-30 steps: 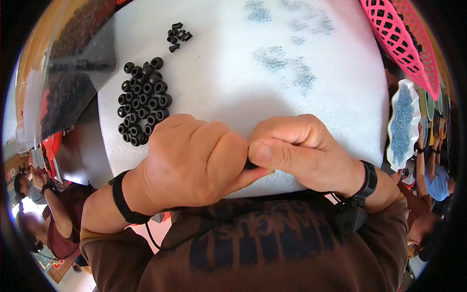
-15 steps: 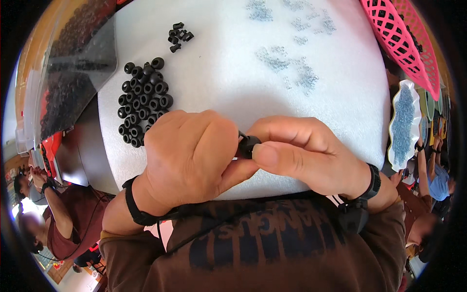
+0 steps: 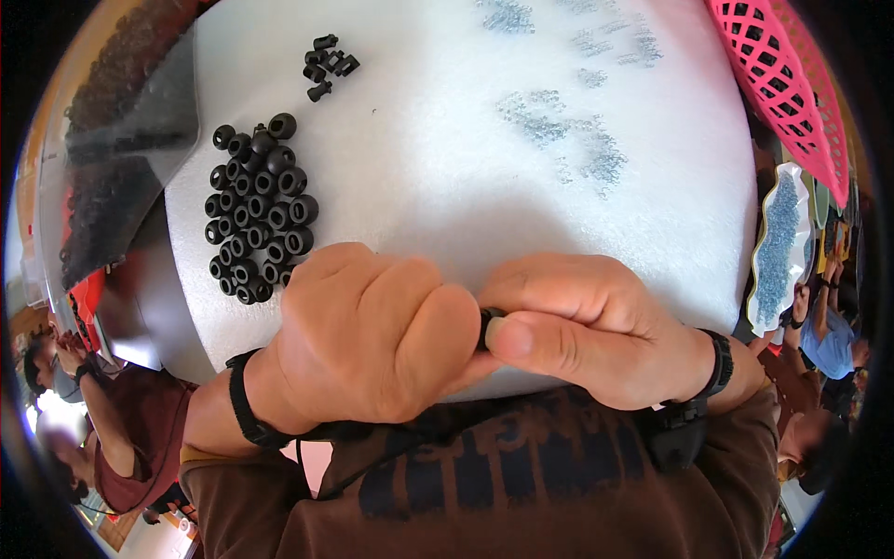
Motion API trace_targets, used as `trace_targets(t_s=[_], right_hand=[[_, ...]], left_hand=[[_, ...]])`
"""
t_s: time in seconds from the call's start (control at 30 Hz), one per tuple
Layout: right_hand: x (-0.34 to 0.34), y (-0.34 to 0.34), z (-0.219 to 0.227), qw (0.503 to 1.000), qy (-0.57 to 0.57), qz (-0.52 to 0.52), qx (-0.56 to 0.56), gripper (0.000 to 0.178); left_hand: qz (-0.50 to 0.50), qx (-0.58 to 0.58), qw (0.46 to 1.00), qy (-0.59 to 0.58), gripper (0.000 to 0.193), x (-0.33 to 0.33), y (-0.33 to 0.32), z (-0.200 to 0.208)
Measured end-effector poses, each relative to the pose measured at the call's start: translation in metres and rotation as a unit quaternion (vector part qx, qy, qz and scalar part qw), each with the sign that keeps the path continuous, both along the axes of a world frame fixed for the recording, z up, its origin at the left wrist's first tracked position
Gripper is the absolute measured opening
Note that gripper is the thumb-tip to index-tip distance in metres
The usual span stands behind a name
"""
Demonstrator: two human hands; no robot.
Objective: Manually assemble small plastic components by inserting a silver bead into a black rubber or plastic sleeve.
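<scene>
My left hand (image 3: 377,331) and my right hand (image 3: 587,326) meet over the near part of a white foam-covered surface (image 3: 400,168). Both are closed, fingertips pinching a small black part (image 3: 488,324) between them. Only a sliver of it shows beside my right thumb; its shape is mostly covered. Left of my left hand lies a cluster of hollow, ball-shaped black plastic parts (image 3: 256,210) with round openings. Farther back is a little heap of smaller, spool-like black pieces (image 3: 331,63).
Tiny clear bits (image 3: 568,140) lie scattered at the far right. A scalloped white dish (image 3: 792,238) of similar bits and a pink lattice basket (image 3: 764,70) stand along the right edge. A clear bag of dark parts (image 3: 130,140) lies left. Other people sit at both sides.
Both hands sit slightly lower in the picture, and the whole scene has shifted a little. The black part, plainer earlier, is now mostly covered by my fingers.
</scene>
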State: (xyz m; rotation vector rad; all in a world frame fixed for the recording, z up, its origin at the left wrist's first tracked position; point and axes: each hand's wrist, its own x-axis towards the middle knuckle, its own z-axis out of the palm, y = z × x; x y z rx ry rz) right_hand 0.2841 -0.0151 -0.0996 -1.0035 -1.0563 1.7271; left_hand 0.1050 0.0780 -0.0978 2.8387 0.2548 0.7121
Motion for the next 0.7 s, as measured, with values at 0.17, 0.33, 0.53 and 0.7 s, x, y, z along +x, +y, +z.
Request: trace_targets(t_s=[0.17, 0.33, 0.53, 0.7], right_hand=[[0.008, 0.006, 0.007, 0.996, -0.007, 0.072, -0.049, 0.027], [0.009, 0.007, 0.012, 0.987, 0.075, 0.067, -0.126, 0.032], [0.008, 0.009, 0.019, 0.987, 0.041, 0.043, -0.152, 0.036], [0.0, 0.005, 0.01, 0.988, 0.121, -0.001, -0.091, 0.034]], left_hand=[[-0.02, -0.01, 0.999, 0.029, 0.032, -0.002, -0.004, 0.003], [-0.009, -0.012, 1.0, 0.013, 0.031, 0.0, -0.001, -0.001], [-0.001, -0.081, 0.997, -0.003, 0.033, 0.001, 0.005, 0.003], [-0.022, -0.156, 0.988, -0.01, 0.037, 0.002, 0.008, 0.006]])
